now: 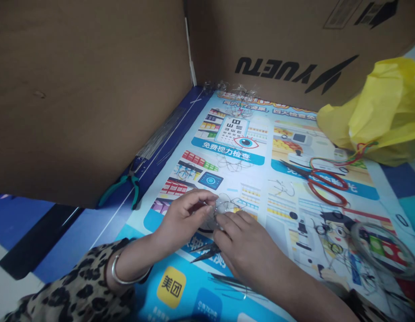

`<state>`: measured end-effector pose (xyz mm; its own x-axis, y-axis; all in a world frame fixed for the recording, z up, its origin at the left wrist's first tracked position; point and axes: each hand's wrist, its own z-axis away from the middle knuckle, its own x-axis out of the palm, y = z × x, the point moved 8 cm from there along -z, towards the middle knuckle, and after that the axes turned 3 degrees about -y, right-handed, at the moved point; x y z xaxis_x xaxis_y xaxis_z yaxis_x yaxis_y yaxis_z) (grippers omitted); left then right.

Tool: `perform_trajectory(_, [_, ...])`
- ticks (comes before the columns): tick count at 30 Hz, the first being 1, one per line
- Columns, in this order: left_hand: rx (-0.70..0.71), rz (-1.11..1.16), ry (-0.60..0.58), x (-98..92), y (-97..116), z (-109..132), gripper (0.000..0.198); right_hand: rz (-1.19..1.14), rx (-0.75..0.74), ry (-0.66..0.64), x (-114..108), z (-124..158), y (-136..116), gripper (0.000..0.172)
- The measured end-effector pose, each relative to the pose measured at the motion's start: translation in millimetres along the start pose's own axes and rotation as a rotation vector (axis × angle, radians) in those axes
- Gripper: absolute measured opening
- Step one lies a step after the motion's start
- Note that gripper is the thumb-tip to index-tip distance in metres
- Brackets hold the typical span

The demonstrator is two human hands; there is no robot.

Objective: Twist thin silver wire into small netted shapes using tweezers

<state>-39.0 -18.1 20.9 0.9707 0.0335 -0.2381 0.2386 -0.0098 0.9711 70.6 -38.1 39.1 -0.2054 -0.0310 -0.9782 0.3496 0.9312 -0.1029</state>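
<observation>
Both hands meet near the middle of the view over a printed sheet. My left hand, with a silver bangle at its wrist, pinches thin bent wire between thumb and forefinger. From the right, my right hand closes its fingers on the same wire piece. Dark pointed tips of a tool stick out under my right hand; its other end is hidden. Below that hand lie several thin wires or strips. Fine looped wire pieces rest on the sheet beyond the hands.
Cardboard walls stand at the left and back. Teal-handled pliers lie left, near a bundle of straight wires. Red-handled scissors, a yellow bag and a wire coil are at the right.
</observation>
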Motion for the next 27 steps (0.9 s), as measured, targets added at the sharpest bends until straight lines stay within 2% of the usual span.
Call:
perform_trajectory(18, [-0.023,-0.005,-0.018,1.6,3,-1,0.018,0.007,0.039,-0.078,11,-4,3,0.019])
perform_trajectory(27, [-0.034,0.004,-0.018,1.5,2,-1,0.018,-0.016,0.056,-0.166,15,-7,4,0.022])
